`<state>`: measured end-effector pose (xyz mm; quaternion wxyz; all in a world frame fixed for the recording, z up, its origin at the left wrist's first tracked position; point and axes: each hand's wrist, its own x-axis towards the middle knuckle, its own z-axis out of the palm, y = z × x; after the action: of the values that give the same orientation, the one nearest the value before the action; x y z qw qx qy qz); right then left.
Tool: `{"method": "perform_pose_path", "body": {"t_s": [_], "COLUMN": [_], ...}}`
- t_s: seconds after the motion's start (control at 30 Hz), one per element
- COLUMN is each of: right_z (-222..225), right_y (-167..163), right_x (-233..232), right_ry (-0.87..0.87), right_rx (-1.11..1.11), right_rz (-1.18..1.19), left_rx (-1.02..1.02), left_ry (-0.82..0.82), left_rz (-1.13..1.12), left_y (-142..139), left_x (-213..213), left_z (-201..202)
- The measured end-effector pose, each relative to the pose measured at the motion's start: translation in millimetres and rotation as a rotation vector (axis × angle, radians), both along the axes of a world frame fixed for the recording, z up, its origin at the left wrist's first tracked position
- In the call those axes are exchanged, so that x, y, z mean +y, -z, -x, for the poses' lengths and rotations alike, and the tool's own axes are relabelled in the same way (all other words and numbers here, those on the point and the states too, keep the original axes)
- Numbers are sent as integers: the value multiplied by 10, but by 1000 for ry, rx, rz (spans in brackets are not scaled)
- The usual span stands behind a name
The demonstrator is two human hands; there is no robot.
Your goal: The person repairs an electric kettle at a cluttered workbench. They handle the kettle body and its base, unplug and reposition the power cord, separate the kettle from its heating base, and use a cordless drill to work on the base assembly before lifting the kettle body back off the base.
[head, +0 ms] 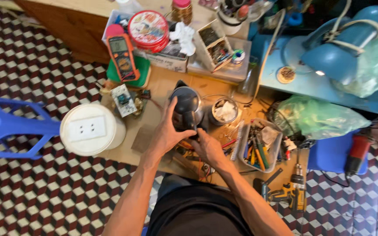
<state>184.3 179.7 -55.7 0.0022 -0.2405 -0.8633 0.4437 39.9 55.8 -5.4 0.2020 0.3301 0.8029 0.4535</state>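
On a cluttered workbench (162,83), left hand (169,131) grips a dark kettle (185,107); right hand (206,147) pinches its base.

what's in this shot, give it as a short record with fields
setting: low cluttered work table on a checkered tile floor
left hand: grips the side of a dark kettle
right hand: at the kettle's base, fingers against it
left of kettle: orange multimeter, small circuit board, white round socket reel
right of kettle: clear tray of hand tools, cordless drill
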Motion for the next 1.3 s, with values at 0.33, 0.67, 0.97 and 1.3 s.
{"method": "perform_pose_path", "body": {"t_s": [0.33, 0.67, 0.97, 1.3], "right_z": [40, 15, 25, 88], "right_y": [-13, 218, 76, -251], "right_x": [-50, -27, -7, 33], "right_ry": [-38, -37, 24, 90], "right_rx": [-36, -102, 31, -37], "right_rz": [-27, -104, -63, 207], "left_rx": [-45, -3, -41, -175], "left_ry": [21, -33, -9, -4], "left_rz": [15, 9, 65, 238], "left_y": [73, 126, -254, -254], "left_x": [-32, -14, 57, 102], "left_z": [52, 7, 37, 145]}}
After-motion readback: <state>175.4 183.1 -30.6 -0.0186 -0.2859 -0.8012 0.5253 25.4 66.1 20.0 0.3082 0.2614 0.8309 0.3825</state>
